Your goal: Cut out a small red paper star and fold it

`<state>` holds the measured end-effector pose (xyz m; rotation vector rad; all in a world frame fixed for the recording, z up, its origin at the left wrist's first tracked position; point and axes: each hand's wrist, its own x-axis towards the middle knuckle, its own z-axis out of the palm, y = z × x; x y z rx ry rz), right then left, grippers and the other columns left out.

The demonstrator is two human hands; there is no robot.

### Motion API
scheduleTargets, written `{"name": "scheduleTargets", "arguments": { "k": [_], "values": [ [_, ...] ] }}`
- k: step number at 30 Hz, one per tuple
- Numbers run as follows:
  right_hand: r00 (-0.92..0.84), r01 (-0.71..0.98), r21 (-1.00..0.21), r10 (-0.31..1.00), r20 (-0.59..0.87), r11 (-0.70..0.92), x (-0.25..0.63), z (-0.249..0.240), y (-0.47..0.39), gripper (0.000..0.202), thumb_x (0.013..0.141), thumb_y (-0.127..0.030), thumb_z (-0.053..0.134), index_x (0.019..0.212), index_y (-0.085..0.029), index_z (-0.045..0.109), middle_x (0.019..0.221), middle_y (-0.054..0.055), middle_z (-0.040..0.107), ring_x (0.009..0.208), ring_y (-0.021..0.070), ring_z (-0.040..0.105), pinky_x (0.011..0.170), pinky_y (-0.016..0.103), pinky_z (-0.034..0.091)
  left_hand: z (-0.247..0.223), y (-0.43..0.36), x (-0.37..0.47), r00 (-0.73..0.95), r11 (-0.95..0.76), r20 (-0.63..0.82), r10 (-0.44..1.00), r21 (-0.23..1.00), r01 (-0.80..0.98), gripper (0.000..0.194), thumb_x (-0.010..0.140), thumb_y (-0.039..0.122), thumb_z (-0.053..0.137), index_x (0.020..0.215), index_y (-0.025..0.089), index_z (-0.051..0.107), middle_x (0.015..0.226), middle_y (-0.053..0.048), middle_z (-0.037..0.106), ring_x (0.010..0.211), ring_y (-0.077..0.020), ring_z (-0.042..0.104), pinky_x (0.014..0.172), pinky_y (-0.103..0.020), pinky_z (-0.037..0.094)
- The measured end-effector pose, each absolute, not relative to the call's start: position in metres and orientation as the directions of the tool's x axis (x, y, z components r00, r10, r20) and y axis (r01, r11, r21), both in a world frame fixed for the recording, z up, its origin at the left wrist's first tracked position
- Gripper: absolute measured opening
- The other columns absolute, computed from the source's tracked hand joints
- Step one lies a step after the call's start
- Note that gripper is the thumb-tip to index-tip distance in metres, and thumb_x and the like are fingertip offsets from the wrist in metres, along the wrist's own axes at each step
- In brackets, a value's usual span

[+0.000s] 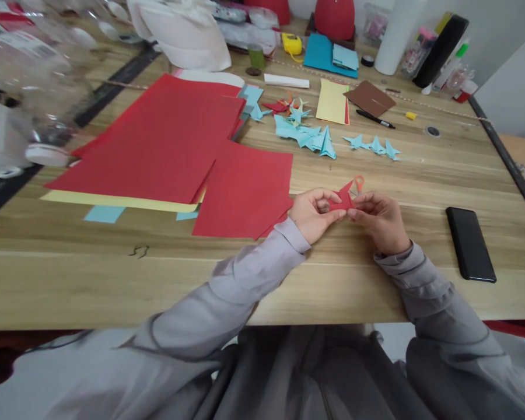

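Note:
A small folded piece of red paper (342, 201) is held between my two hands above the wooden table. My left hand (315, 214) pinches its left side between thumb and fingers. On the right side, my right hand (380, 220) grips the edge with thumb and fingertips. One pointed flap sticks up from the paper. Just behind it lie scissors with orange handles (359, 183), partly hidden. Large red sheets (249, 186) rest to the left of my left hand. Folded light blue paper shapes (306, 135) sit farther back, with several smaller ones (375, 146) at their right.
A black phone (471, 244) lies at the right. Stacked red paper (157, 146) covers the left middle. Toward the back are a pen (375, 119), brown paper (370, 98), yellow paper (331, 101) and a yellow tape measure (291, 44). Plastic bottles (35, 64) stand at the far left.

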<state>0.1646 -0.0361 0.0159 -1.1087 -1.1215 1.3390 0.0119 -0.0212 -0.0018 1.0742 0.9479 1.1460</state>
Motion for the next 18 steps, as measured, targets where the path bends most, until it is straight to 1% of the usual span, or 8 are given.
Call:
{"name": "scheduleTargets", "arguments": {
  "k": [3,10,14,18],
  "values": [
    [-0.063,-0.163,-0.985,0.997,-0.037,-0.047,0.1642,0.0168,-0.0359,0.032,0.054,-0.027,0.085,0.077,-0.018,0.066,0.063,-0.002,0.071,0.054,0.0113,0.065,0.057,0.025,0.054,-0.0005,-0.0207,0.0111,0.203,0.103,-0.049,0.978,0.959,-0.263,0.032,0.052,0.019,0.083,0.075,0.014,0.06,0.057,0.0,0.063,0.057,-0.0148,0.064,0.058,-0.027,0.052],
    [-0.054,-0.212,-0.973,0.995,-0.078,-0.088,0.166,0.0133,-0.0345,0.033,0.054,-0.028,0.085,0.082,-0.018,0.069,0.064,-0.001,0.072,0.055,0.0124,0.067,0.058,0.026,0.055,0.0049,-0.0182,0.0097,0.224,0.172,-0.09,0.97,0.909,-0.38,0.039,0.046,0.023,0.085,0.073,0.012,0.059,0.055,0.0,0.066,0.049,-0.0125,0.062,0.059,-0.028,0.054],
    [-0.047,-0.22,-0.971,0.995,-0.088,-0.096,0.167,0.0124,-0.0341,0.033,0.055,-0.027,0.084,0.084,-0.019,0.071,0.067,0.0,0.073,0.057,0.0129,0.067,0.06,0.027,0.055,0.0056,-0.0172,0.0085,0.208,0.192,-0.12,0.971,0.906,-0.378,0.039,0.045,0.022,0.085,0.073,0.012,0.06,0.058,-0.002,0.068,0.051,-0.0137,0.064,0.057,-0.028,0.053],
    [-0.045,-0.216,-0.974,0.997,-0.064,-0.072,0.1673,0.0106,-0.034,0.033,0.057,-0.027,0.083,0.087,-0.02,0.071,0.072,0.0,0.073,0.062,0.0129,0.067,0.064,0.028,0.055,0.0058,-0.0164,0.0076,0.2,0.212,-0.146,0.969,0.905,-0.368,0.039,0.047,0.022,0.085,0.075,0.011,0.06,0.059,-0.003,0.068,0.056,-0.0166,0.067,0.06,-0.029,0.054]
  ]
}}
